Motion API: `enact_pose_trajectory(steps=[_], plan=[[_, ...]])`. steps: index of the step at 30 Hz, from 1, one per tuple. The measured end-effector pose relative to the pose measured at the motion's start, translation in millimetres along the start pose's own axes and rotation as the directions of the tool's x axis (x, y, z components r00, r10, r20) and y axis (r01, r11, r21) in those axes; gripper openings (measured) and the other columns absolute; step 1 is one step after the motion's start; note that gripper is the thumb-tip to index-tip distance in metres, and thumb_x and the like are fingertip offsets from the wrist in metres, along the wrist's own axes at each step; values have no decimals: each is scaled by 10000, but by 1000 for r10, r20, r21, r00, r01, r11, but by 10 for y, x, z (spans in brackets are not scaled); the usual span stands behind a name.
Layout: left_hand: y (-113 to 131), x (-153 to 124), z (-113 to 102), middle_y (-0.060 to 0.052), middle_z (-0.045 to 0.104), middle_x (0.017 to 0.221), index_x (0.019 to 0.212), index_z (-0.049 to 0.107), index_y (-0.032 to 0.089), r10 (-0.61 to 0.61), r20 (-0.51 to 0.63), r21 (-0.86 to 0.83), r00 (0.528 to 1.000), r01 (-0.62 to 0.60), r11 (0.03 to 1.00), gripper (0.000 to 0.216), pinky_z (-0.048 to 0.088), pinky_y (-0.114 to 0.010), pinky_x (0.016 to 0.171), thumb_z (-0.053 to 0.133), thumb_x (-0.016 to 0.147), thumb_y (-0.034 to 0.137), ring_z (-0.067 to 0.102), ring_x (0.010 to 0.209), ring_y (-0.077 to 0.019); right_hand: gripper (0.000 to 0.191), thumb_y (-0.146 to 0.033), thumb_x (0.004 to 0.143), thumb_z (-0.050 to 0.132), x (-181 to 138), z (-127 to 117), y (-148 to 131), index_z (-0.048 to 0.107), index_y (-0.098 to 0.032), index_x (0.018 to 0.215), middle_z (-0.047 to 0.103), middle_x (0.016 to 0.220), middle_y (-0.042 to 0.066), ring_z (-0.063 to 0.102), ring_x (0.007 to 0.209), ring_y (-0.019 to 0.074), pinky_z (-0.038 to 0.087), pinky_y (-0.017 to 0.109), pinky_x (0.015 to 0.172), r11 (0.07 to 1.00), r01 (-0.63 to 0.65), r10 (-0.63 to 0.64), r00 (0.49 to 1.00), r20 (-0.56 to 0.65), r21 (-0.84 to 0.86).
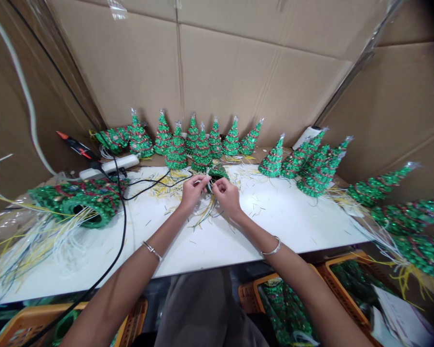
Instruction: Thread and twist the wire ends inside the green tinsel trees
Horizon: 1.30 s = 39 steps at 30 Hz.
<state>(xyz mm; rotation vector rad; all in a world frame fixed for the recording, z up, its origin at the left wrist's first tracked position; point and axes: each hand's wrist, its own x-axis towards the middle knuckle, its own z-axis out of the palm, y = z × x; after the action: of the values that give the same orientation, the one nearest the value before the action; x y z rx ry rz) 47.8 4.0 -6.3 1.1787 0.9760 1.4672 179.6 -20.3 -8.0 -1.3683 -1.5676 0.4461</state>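
Observation:
My left hand [192, 191] and my right hand [226, 194] meet over the middle of the white table [275, 217]. Between them lies a small green sequinned Christmas tree [217, 172] on its side, its base toward me. Both hands pinch the thin wires [207, 212] that hang from its base, fingers closed. Each wrist wears a thin silver bangle. Loose yellow and white wire ends trail down onto the table under the hands.
Several finished trees [188, 140] stand in a row at the back; more lie at the right [379, 185] and left [83, 197]. A white power strip [110, 166] and black cable [123, 226] cross the left side. Orange crates [347, 289] sit below. Cardboard walls surround.

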Motion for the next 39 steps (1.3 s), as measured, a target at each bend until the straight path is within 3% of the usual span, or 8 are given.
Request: enact_pose_trajectory(steps=[8, 14, 19, 27, 34, 39], plan=[[-21, 5, -8, 25, 552, 505, 782, 727, 152, -61, -8, -31, 998, 60, 998, 364, 297, -202, 452, 793, 643, 482, 427, 456, -74, 176, -366, 857, 562, 5, 6, 16, 584, -210, 778, 578, 590, -38, 503, 548, 126, 349, 239, 549, 999, 4, -4, 1000, 3, 44], [-41, 8, -21, 17, 571, 552, 790, 737, 156, -59, -13, -61, 998, 58, 996, 362, 306, -197, 457, 798, 641, 479, 458, 488, -76, 227, -413, 905, 528, 6, 4, -10, 587, -199, 860, 557, 624, -30, 492, 561, 124, 371, 240, 549, 968, 54, -57, 998, 1, 245], [-66, -27, 25, 15, 562, 523, 810, 742, 154, -54, 26, -46, 998, 55, 997, 352, 291, -204, 444, 791, 657, 467, 450, 470, -80, 222, -420, 901, 534, 23, 18, -1, 566, -201, 898, 548, 638, -29, 514, 582, 128, 403, 244, 569, 940, 36, -24, 999, -39, 339], [-89, -69, 88, 22, 549, 483, 756, 711, 158, -66, 12, -68, 998, 67, 995, 390, 316, -213, 451, 810, 614, 507, 456, 451, -88, 215, -399, 907, 517, 28, 5, -22, 588, -196, 900, 606, 689, -7, 567, 631, 137, 437, 247, 598, 952, 36, -35, 999, -11, 304], [-122, -66, 76, 30, 546, 516, 755, 703, 150, -43, -70, -75, 997, 38, 996, 367, 318, -206, 455, 802, 626, 479, 445, 462, -78, 188, -330, 907, 515, -18, 19, -17, 623, -184, 956, 676, 765, 14, 604, 652, 137, 465, 252, 631, 964, 125, -136, 990, 31, 234], [-112, -64, 83, 25, 566, 548, 756, 706, 150, -32, -70, -80, 997, 27, 996, 355, 325, -206, 461, 798, 637, 471, 452, 477, -79, 195, -344, 918, 502, -42, 38, -28, 592, -189, 994, 685, 794, 23, 646, 703, 151, 488, 259, 654, 960, 82, -101, 993, 57, 268]])
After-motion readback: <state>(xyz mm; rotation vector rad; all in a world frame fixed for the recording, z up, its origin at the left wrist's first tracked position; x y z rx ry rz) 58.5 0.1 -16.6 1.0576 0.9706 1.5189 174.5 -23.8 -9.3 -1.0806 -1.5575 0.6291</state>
